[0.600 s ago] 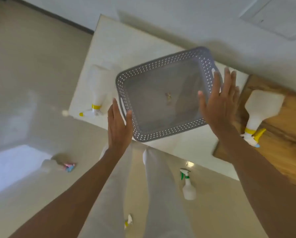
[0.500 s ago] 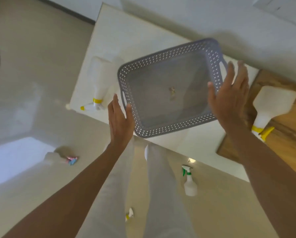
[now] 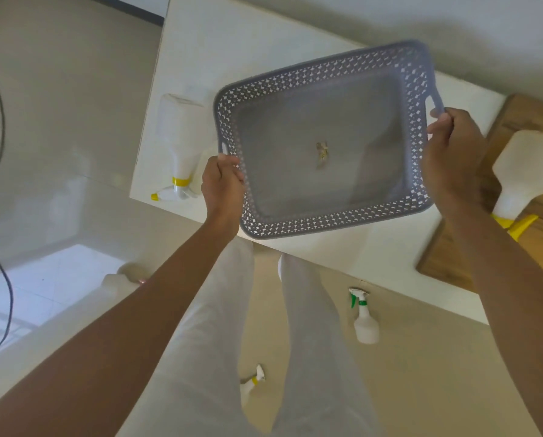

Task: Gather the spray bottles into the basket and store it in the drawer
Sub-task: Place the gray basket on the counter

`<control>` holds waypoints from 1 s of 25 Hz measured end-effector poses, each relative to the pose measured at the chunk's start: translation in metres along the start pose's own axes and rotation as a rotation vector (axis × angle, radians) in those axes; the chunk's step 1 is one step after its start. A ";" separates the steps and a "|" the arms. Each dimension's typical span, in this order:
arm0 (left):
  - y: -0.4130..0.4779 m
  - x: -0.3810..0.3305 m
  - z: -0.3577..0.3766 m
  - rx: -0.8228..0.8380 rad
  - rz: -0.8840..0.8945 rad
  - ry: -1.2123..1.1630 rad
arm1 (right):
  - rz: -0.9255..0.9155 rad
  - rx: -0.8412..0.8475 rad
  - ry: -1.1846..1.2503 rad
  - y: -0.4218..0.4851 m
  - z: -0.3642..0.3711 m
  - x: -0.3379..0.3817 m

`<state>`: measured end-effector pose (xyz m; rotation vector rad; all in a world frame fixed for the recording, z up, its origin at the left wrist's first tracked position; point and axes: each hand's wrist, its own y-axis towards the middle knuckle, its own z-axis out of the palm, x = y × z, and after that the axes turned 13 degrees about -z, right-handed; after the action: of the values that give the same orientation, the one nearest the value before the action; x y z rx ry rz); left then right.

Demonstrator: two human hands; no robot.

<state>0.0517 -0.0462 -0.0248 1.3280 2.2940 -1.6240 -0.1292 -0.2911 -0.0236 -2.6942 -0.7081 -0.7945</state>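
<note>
left hand [image 3: 223,187] and right hand [image 3: 450,159] gripping grey basket [image 3: 327,216] handles

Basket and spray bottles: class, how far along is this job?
Done: nothing gathered; the basket holds no bottles. In hand: left hand and right hand grip its handles. Left: collect the yellow-collared bottle on the table and the green-trigger bottle on the floor, among others, then store it.

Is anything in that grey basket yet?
No bottles: the basket holds only a small scrap on its bare floor.
</note>
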 end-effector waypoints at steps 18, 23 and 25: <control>0.033 -0.039 0.000 0.052 0.190 0.274 | 0.328 -0.284 0.152 -0.094 0.030 -0.013; 0.034 -0.039 -0.002 0.065 0.207 0.277 | 0.329 -0.291 0.131 -0.093 0.032 -0.010; 0.031 -0.041 -0.006 0.082 0.213 0.269 | 0.331 -0.273 0.152 -0.094 0.031 -0.010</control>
<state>0.0998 -0.0638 -0.0262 1.8407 2.1408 -1.5695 -0.1713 -0.2039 -0.0466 -2.8352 -0.1173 -1.0539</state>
